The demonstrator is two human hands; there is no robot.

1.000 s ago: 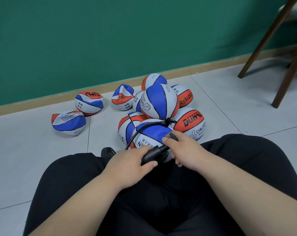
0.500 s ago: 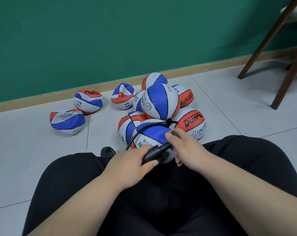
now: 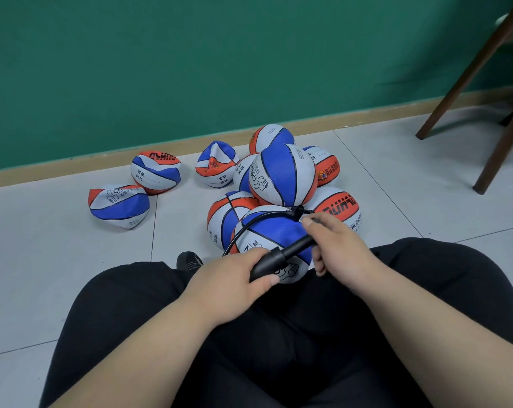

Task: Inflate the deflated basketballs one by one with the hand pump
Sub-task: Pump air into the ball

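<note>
- Head view, 6 o'clock: seated on the pale grey tiled floor [image 3: 43,260] in black trousers [image 3: 279,348], knees spread wide, with a black shoe [image 3: 189,260] peeping out beside the left knee.
- Just below centre: grips the fat barrel of the black plastic hand pump [image 3: 267,265] with the left hand [image 3: 231,290], fingers and thumb wrapped round it.
- Clasps the pump's handle end with the right hand [image 3: 340,248], fingers curled and thumb laid on top; thin rod bare between barrel and that hand.
- Right behind the pump, wedged between the knees: a blue, white and orange rubber basketball [image 3: 273,231], with the thin black hose [image 3: 258,219] arching over it from the barrel to a black fitting at the ball's far edge.
- Beyond that, toward 12 o'clock: a heap of balls [image 3: 226,219] in the same colours, with a round full ball [image 3: 281,175] perched on top and an orange-panelled ball [image 3: 337,207] just past the right hand.
- At 10 o'clock, apart from the heap: three caved-in balls [image 3: 118,206] lying on the tiles, two of them near the skirting.
- Along the top: dark green wall [image 3: 190,54] over a wooden skirting board [image 3: 73,166].
- At 2 o'clock: slanting brown wooden chair legs [image 3: 470,72], well apart from the balls.
</note>
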